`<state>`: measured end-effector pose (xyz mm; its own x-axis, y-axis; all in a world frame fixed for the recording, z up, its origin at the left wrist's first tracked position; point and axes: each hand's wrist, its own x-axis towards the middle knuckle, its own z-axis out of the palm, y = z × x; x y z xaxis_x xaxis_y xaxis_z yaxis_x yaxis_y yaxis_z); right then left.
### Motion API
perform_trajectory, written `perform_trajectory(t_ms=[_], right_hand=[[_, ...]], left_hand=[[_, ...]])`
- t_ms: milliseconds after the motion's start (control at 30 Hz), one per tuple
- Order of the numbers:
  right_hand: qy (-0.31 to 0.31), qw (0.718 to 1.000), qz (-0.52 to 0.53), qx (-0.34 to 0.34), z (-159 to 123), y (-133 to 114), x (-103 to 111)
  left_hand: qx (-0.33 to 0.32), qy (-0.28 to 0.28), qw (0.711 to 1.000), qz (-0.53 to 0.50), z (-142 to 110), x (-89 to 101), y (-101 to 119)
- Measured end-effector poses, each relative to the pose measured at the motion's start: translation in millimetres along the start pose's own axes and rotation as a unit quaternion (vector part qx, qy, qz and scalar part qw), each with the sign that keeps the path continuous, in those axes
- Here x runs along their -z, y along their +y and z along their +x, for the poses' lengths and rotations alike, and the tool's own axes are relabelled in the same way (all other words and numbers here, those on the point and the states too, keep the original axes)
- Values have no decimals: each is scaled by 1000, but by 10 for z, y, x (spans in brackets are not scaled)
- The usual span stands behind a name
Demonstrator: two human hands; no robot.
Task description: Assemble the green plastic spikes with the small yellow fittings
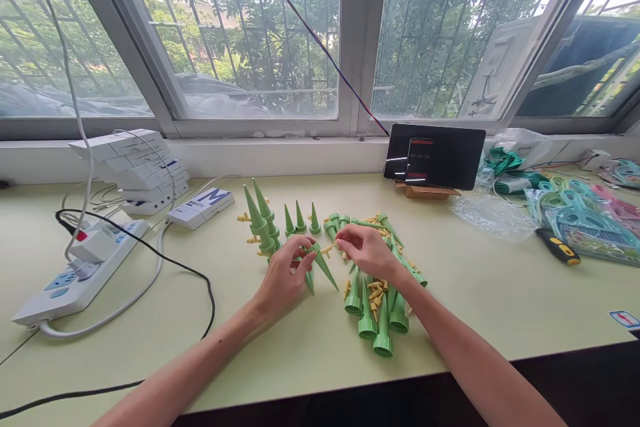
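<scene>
My left hand (286,272) is closed around the wide end of a green plastic watering spike (327,272), its point slanting down to the right. My right hand (369,253) pinches a small yellow valve (328,250) at that spike's side; whether it is seated there I cannot tell. Behind my left hand stand several green spikes (257,217) with yellow valves sticking out of their sides, and a row of plain spikes (300,219). Under and around my right hand lies a pile of loose green spikes (383,333) mixed with small yellow valves (376,295).
A white power strip (85,280) with plugs and cables lies left, near stacked white boxes (145,170) and a single box (201,208). A dark tablet (435,155) leans at the back. A yellow-black screwdriver handle (559,247) and bagged pastel items (590,213) lie right.
</scene>
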<state>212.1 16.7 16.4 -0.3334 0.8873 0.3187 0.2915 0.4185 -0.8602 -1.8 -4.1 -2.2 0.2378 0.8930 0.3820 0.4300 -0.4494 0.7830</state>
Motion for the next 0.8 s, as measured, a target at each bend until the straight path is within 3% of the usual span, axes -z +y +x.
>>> perform_trajectory(t_ms=[400,800], right_hand=[[0,1000,-21,11,-15,-29,-14],[-27,999,39,-6,-17,44,-67]], left_hand=[[3,3,1000,3,2,-6,6],[-13,-1,1000,-9,-4,0,62]])
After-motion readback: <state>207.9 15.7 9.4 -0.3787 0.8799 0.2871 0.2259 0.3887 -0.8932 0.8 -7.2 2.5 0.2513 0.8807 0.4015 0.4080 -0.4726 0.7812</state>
